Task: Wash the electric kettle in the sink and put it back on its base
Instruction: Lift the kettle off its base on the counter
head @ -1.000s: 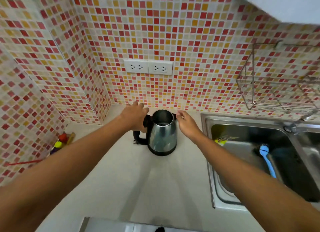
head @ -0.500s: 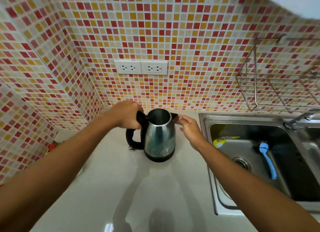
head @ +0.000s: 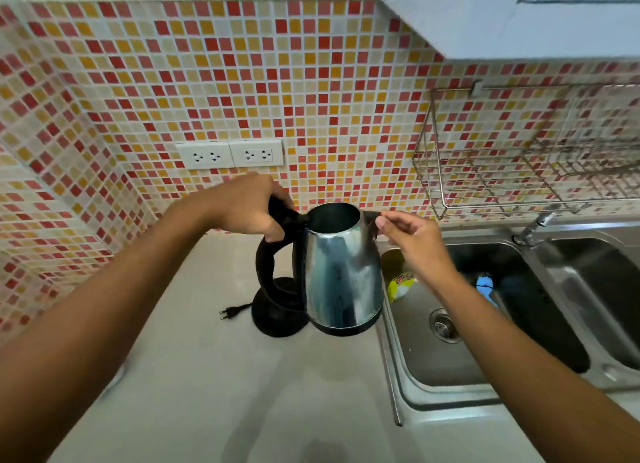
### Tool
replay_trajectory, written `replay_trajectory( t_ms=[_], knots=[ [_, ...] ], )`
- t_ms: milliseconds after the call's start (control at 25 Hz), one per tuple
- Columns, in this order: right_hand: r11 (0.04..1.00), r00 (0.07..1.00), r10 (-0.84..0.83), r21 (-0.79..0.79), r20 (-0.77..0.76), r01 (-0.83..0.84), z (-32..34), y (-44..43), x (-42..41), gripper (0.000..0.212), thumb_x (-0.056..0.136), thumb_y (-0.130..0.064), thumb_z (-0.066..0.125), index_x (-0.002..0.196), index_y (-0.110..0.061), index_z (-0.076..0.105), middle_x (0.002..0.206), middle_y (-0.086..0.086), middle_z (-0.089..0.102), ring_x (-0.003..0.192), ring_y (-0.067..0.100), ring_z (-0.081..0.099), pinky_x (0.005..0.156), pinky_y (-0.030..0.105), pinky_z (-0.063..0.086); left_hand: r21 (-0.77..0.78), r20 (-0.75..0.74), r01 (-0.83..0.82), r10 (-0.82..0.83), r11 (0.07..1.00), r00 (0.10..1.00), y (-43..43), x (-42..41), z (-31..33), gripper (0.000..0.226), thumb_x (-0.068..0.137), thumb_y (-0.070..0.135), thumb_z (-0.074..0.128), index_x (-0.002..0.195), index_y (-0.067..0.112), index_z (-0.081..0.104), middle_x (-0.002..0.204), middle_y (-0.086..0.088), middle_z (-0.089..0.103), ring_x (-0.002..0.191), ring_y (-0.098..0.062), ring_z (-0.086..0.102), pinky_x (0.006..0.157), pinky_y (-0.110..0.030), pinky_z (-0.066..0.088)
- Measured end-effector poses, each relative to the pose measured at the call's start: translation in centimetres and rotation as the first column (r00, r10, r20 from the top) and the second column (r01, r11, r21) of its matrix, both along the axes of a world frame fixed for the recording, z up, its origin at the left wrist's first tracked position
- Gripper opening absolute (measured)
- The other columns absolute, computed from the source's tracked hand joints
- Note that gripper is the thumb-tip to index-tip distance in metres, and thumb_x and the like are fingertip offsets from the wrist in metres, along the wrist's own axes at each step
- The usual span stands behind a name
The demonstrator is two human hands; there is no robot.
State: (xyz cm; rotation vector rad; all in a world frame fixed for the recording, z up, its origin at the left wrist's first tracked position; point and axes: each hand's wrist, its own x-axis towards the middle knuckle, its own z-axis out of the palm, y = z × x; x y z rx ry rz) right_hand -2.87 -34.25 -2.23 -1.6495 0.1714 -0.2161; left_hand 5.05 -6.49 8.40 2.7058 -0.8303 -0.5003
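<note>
The steel electric kettle (head: 341,275) with a black handle hangs in the air above the counter, lifted off its round black base (head: 277,319). My left hand (head: 247,209) is closed around the top of the handle. My right hand (head: 412,235) pinches the black lid, which stands open at the kettle's right rim. The kettle's mouth is open and looks dark inside. The base sits on the counter at the lower left of the kettle, its unplugged cord and plug (head: 230,312) lying to the left. The steel sink (head: 433,397) is just right of the kettle.
Inside the sink lie a yellow sponge packet (head: 400,286), a blue brush (head: 485,286) and the drain (head: 445,324). A tap (head: 531,228) stands behind the sink, a wire rack (head: 519,171) hangs above it, and two wall sockets (head: 230,154) sit on the tiled wall. A second basin is at far right.
The kettle has been lifted off its base and moved right, uncovering the base and plug. My left hand closed on the handle; my right hand stays at the lid.
</note>
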Motion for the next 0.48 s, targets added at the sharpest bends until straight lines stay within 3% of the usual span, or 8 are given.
replay_trajectory(
  t_ms=[160, 240, 480],
  knots=[
    [0.997, 0.997, -0.078, 0.028, -0.027, 0.079, -2.7, -6.9, -4.0, 0.019, 0.082, -0.003, 0.072, 0.095, -0.017, 0.073, 0.078, -0.013, 0.076, 0.074, -0.003, 0.069, 0.069, 0.012, 0.053, 0.140, 0.244, 0.151, -0.182, 0.978, 0.953, -7.2, -4.6, -1.6, 0.051, 0.056, 0.052, 0.060, 0.100, 0.028, 0.070, 0.089, 0.005, 0.064, 0.088, -0.019, 0.059, 0.071, -0.036, 0.054],
    [0.993, 0.994, -0.101, 0.051, -0.046, 0.103, -4.4, -10.8, -5.8, 0.020, 0.081, 0.002, 0.071, 0.097, -0.011, 0.072, 0.075, -0.011, 0.076, 0.072, -0.001, 0.069, 0.068, 0.013, 0.053, 0.189, 0.313, 0.180, -0.233, 0.965, 0.921, -11.3, -6.4, -2.7, 0.052, 0.058, 0.053, 0.059, 0.102, 0.027, 0.069, 0.093, 0.002, 0.064, 0.093, -0.022, 0.056, 0.076, -0.035, 0.051],
    [0.998, 0.990, -0.049, 0.018, -0.133, 0.052, -9.5, -22.9, -8.0, 0.019, 0.083, 0.000, 0.070, 0.096, -0.014, 0.074, 0.082, -0.008, 0.077, 0.078, 0.003, 0.070, 0.071, 0.015, 0.053, 0.183, 0.272, 0.140, -0.187, 0.973, 0.944, -23.7, -8.8, -8.4, 0.047, 0.062, 0.050, 0.067, 0.103, 0.027, 0.068, 0.098, 0.001, 0.065, 0.094, -0.021, 0.056, 0.079, -0.034, 0.049]
  ],
)
